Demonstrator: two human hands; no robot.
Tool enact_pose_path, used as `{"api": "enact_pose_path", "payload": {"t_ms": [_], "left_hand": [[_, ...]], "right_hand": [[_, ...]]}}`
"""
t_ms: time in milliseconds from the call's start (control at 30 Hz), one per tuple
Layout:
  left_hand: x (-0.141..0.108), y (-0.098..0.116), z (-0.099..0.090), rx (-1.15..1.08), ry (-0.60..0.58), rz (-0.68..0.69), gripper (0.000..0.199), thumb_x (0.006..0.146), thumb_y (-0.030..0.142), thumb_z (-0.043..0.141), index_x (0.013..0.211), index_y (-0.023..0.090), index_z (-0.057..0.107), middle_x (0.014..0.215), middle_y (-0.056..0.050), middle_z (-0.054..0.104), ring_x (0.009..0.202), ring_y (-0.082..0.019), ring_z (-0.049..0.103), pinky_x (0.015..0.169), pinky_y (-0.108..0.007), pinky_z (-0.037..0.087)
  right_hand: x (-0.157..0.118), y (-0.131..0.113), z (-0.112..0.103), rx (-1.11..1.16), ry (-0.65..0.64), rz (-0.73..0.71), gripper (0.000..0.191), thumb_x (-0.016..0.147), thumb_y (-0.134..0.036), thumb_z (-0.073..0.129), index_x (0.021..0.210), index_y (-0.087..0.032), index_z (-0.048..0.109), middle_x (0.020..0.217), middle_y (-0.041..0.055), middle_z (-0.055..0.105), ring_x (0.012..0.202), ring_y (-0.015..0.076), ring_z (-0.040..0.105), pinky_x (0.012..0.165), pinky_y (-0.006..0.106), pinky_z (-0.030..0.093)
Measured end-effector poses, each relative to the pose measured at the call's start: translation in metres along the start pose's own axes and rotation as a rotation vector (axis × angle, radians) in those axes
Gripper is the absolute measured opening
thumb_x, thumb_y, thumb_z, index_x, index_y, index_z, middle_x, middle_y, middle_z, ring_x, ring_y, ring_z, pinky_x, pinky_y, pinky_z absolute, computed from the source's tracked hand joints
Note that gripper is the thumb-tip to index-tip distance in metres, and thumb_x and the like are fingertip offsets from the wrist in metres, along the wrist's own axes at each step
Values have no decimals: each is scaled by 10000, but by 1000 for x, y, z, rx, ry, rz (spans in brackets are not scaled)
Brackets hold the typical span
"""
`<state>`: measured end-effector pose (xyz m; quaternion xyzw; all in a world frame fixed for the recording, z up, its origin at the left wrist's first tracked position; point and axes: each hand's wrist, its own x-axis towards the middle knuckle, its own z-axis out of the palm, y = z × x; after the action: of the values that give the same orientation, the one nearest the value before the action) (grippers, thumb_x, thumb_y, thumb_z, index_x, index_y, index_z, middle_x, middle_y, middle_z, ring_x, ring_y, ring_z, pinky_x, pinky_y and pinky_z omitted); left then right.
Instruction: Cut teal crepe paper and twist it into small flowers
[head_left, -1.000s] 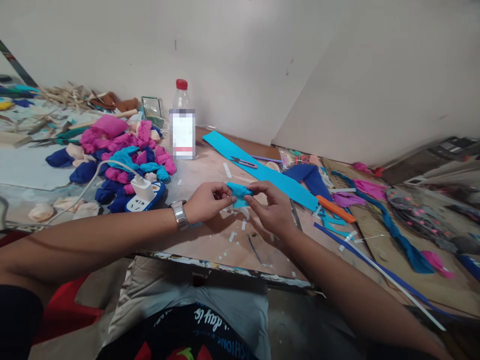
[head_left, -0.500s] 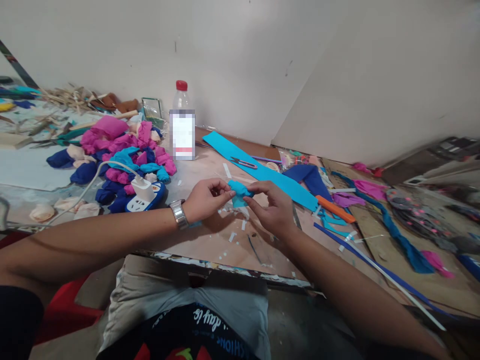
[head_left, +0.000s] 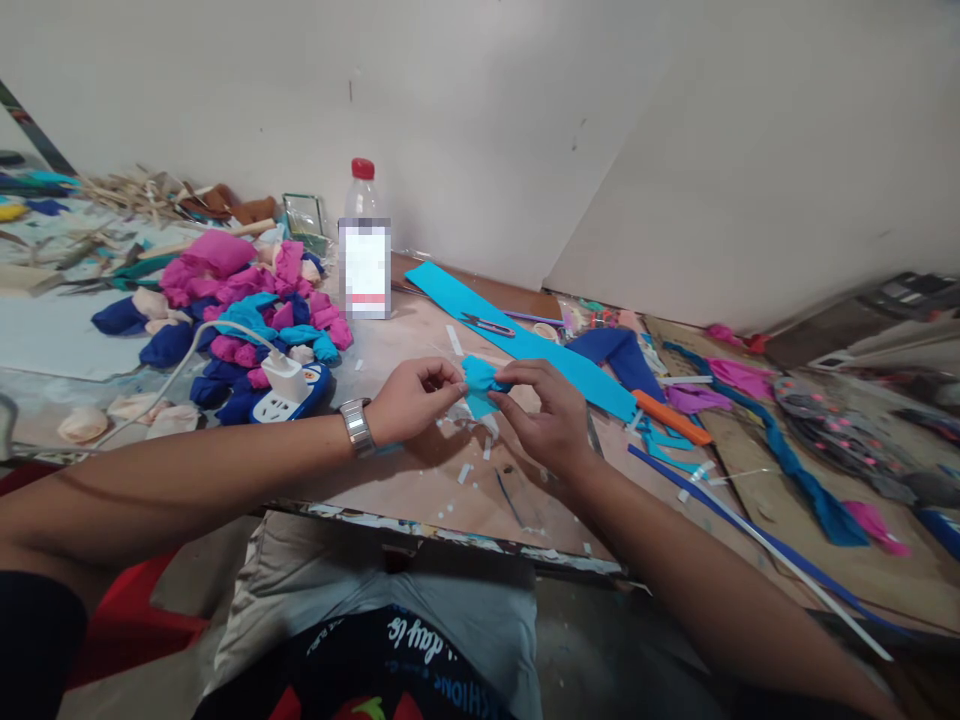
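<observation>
A small crinkled piece of light-blue cloth (head_left: 480,388) is between my hands above the table. My right hand (head_left: 546,412) pinches its right side, where it is gathered, between thumb and fingers. At its left edge, the thumb and forefinger of my left hand (head_left: 416,400) are closed together; a watch (head_left: 358,428) is on that wrist. Just behind the hands lies a long light-blue strip (head_left: 551,362), with small thread snips (head_left: 487,325) on top of it. Beside its right end is an orange-handled cutter (head_left: 671,418).
A heap of pink, blue and cream cloth puffs (head_left: 240,290) lies left, beside a power strip (head_left: 292,395) with a white cable. A phone (head_left: 365,270) leans against a red-capped bottle (head_left: 363,180). Blue and white strips (head_left: 757,540) extend over the right side.
The light-blue cloth piece has opened out a little and shows more of its surface. My left fingertips have shifted from over its face to its left edge. The right hand has barely moved.
</observation>
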<state>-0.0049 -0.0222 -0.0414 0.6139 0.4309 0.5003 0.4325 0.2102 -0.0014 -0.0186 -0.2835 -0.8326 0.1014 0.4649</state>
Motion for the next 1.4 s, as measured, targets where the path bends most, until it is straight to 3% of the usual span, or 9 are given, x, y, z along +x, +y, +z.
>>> {"api": "enact_pose_path", "payload": {"t_ms": [267, 533, 900, 1000, 1100, 1233, 1400], "left_hand": [[0, -4, 1, 15, 2, -20, 253, 852, 409, 708, 820, 160, 686, 737, -6, 645, 669, -125, 534, 637, -258, 428], [-1, -4, 2, -12, -111, -65, 359, 837, 486, 757, 727, 163, 647, 663, 5, 577, 608, -112, 477, 576, -256, 362], [-2, -5, 3, 25, -139, -101, 314, 807, 442, 763, 735, 167, 628, 650, 23, 565, 615, -112, 485, 601, -255, 382], [-2, -4, 3, 25, -13, -71, 253, 780, 341, 770, 840, 186, 579, 776, 15, 574, 703, -129, 531, 648, -262, 439], [-3, -1, 2, 16, 158, 45, 336, 769, 263, 763, 997, 214, 521, 1077, -41, 602, 961, -171, 582, 789, -288, 500], [-6, 1, 0, 25, -15, 152, 338, 894, 318, 712, 1167, 225, 536, 1278, -93, 620, 1165, -210, 589, 964, -355, 489], [-8, -1, 4, 6, -161, 144, 289, 955, 356, 674, 1185, 210, 576, 1177, -94, 668, 1078, -203, 643, 940, -355, 510]], "right_hand": [[-3, 8, 5, 111, 27, 135, 173, 938, -394, 749, 1021, -249, 707, 1009, 65, 739, 911, 219, 695, 838, 403, 592], [-7, 12, 6, 129, 23, 159, 209, 927, -416, 760, 1039, -246, 714, 1005, 66, 746, 927, 227, 695, 843, 415, 577], [-7, 7, 6, 128, 53, 134, 207, 930, -418, 757, 1036, -245, 716, 996, 68, 755, 908, 223, 709, 824, 397, 589], [-6, 7, 5, 120, 64, 138, 186, 942, -404, 742, 1030, -243, 715, 985, 66, 759, 902, 223, 714, 821, 395, 592], [-5, 6, 5, 83, 48, 119, 152, 935, -346, 753, 1041, -244, 718, 984, 59, 771, 888, 217, 720, 817, 386, 593], [-5, 4, 4, 57, -78, 85, 187, 925, -288, 767, 1101, -251, 717, 1030, 48, 793, 923, 213, 747, 843, 371, 605], [-8, 5, 1, 10, -214, -21, 237, 945, -240, 727, 1180, -267, 710, 1134, 53, 799, 1072, 234, 753, 943, 406, 603]]}}
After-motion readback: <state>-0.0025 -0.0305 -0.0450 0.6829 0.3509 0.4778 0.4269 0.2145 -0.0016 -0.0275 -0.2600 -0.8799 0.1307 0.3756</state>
